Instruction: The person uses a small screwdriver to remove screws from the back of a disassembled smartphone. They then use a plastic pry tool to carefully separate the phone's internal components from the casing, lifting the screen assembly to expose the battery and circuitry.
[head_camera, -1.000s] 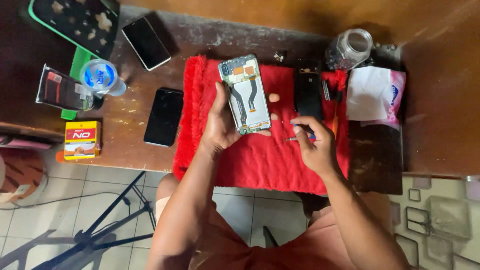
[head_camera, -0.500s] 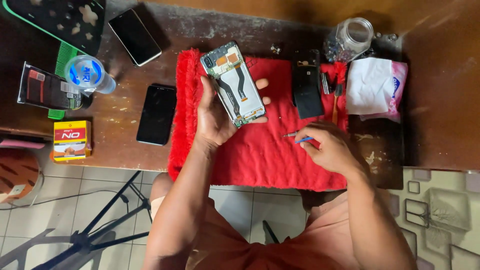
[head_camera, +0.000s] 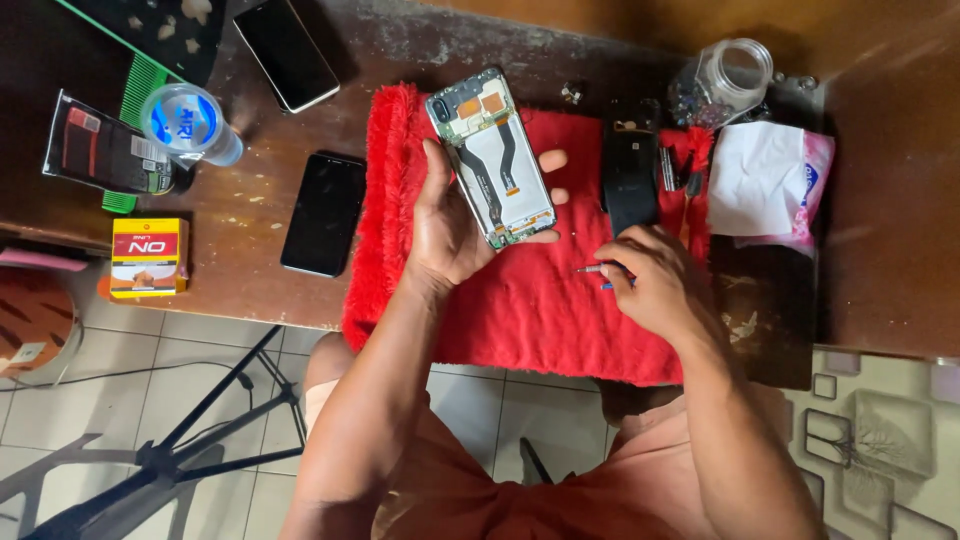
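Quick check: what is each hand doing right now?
Left hand: closed around the opened phone, held above the red cloth.
Right hand: closed on a small screwdriver.

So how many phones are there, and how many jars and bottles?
Opened phone in the left hand: 1
Closed dark phones on the table: 2
Black back cover: 1
Glass jar: 1
Water bottle: 1
Total: 6
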